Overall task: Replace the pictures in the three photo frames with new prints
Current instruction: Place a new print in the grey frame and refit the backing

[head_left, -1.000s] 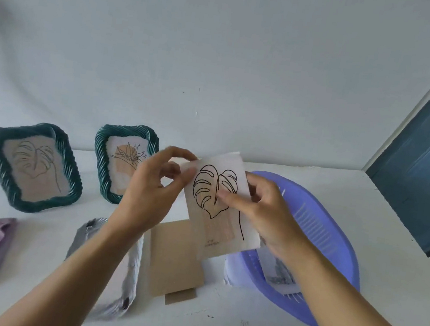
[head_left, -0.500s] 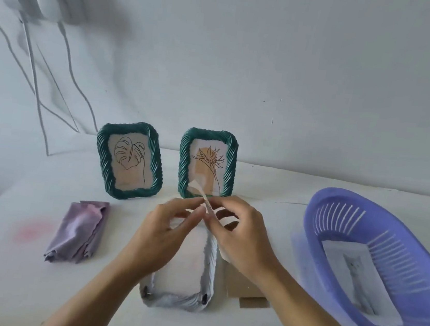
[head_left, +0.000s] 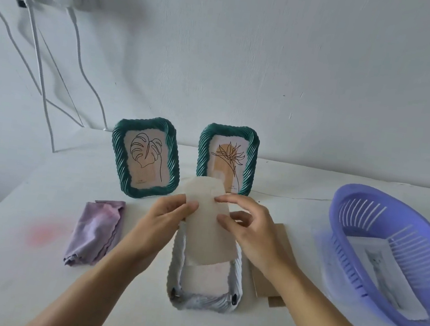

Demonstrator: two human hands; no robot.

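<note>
A paper print (head_left: 206, 232), its blank back up, hangs over a frame (head_left: 202, 300) that lies face down on the table with its back open. My left hand (head_left: 166, 216) pinches the print's left edge. My right hand (head_left: 249, 229) touches its right side with the fingertips. Two green frames stand at the back: one (head_left: 145, 157) shows a leaf drawing, the other (head_left: 227, 159) a flower drawing. A brown backing board (head_left: 267, 275) lies right of the open frame. Another print (head_left: 381, 275) lies inside the purple basket.
The purple basket (head_left: 360, 251) stands tilted at the right. A folded lilac cloth (head_left: 97, 229) lies at the left. White cables (head_left: 43, 74) hang down the wall from a socket at the top left. The table is white.
The print went from upright with the leaf drawing facing me to face down over the open frame. The camera swung left, bringing both green frames to the centre.
</note>
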